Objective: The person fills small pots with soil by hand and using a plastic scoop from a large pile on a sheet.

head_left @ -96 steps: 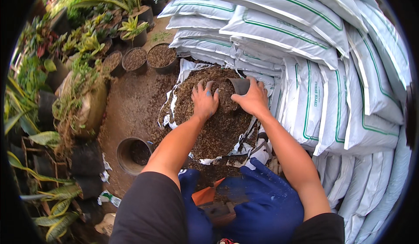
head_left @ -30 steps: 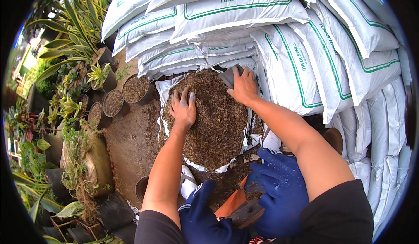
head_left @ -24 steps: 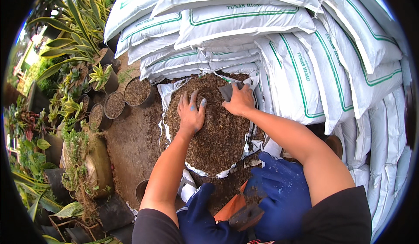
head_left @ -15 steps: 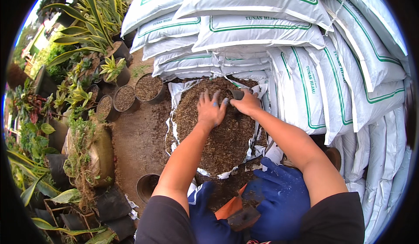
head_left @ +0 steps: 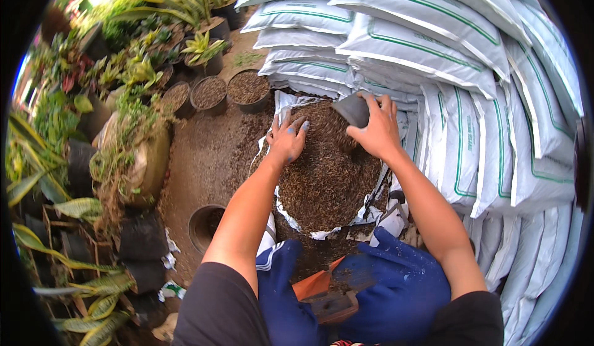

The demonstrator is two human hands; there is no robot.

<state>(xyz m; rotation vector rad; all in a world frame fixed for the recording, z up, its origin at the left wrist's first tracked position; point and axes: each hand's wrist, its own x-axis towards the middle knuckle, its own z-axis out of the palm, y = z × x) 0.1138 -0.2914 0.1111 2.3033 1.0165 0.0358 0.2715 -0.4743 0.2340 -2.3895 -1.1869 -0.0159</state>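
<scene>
A wide mound of brown potting mix (head_left: 325, 179) fills an opened white sack (head_left: 284, 213) in front of me. My right hand (head_left: 378, 126) grips a small dark plant pot (head_left: 352, 110) by its side and holds it tilted over the far right part of the mound. Blurred potting mix shows just below the pot; the pot's inside is hidden. My left hand (head_left: 288, 139) lies on the mound's left side, palm down, fingers spread, holding nothing.
Three pots of mix, one a round pot (head_left: 249, 89), stand at the far left. Another brown pot (head_left: 204, 227) is near my left arm. White sacks (head_left: 427, 55) are stacked high behind and to the right. Potted plants (head_left: 201, 49) crowd the left side.
My right hand has lifted the pot out of the mix and tilted it. My left hand has drawn apart from it toward the mound's left side. The view has shifted.
</scene>
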